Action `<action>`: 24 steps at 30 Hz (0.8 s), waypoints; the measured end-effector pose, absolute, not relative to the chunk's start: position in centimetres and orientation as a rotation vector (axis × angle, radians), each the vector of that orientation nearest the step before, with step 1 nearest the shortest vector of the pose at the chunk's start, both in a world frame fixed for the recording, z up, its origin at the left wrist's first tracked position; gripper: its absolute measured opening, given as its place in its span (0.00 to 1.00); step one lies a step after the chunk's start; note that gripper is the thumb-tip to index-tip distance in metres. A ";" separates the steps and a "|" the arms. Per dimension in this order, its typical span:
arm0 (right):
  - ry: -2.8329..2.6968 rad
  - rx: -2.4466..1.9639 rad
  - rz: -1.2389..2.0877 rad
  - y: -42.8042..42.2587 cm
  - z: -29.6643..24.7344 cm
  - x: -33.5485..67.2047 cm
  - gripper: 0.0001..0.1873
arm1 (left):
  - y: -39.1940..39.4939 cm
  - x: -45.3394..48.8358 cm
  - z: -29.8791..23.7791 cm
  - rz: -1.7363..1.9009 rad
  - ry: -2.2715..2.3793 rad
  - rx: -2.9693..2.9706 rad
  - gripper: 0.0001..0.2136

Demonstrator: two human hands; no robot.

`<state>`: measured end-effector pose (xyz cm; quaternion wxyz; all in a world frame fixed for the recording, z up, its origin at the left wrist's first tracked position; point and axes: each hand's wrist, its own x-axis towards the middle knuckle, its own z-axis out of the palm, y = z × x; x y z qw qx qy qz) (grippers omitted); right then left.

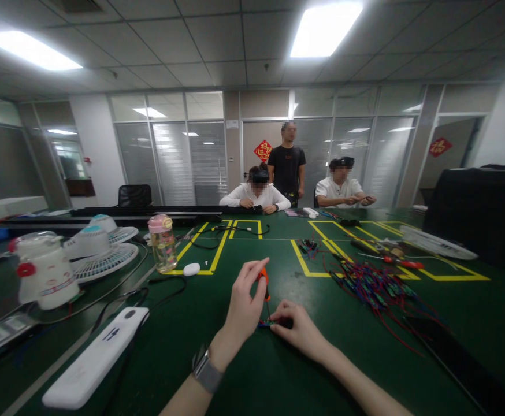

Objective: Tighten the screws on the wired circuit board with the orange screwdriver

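My left hand [244, 306], with a watch on its wrist, is raised over the green table [235, 375] and pinches a small orange-handled tool [263, 277] that stands upright, tip down. My right hand [298, 329] rests on the table just right of it, fingers closed on a small part with red and blue wires [264, 325] under the tool's tip. The part itself is too small to name.
A heap of red and blue wired parts [374, 286] lies to the right, inside yellow tape lines. At left are a white power bank [92, 361], a drink bottle [163, 242], fan parts [100, 251] and cables. Two seated people and one standing person are at the far end.
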<state>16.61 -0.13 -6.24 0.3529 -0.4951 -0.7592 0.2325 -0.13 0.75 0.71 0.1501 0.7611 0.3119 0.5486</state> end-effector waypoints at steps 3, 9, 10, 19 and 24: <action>-1.965 -1.264 0.601 -0.1 -6.3 16.6 0.09 | 0.8 0.0 0.7 1.572 0.857 2.188 0.16; -1.962 -1.273 0.617 -0.1 -6.1 16.7 0.11 | 0.9 -0.1 0.4 1.597 0.898 2.208 0.15; -1.960 -1.274 0.621 -0.1 -6.1 16.7 0.11 | 0.9 -0.1 0.4 1.597 0.897 2.203 0.16; -1.945 -1.270 0.654 -0.2 -5.9 16.6 0.10 | 1.1 0.0 0.4 1.623 0.896 2.142 0.15; -1.939 -1.271 0.641 -0.2 -6.0 16.7 0.09 | 0.6 -0.1 0.7 1.606 0.908 2.158 0.15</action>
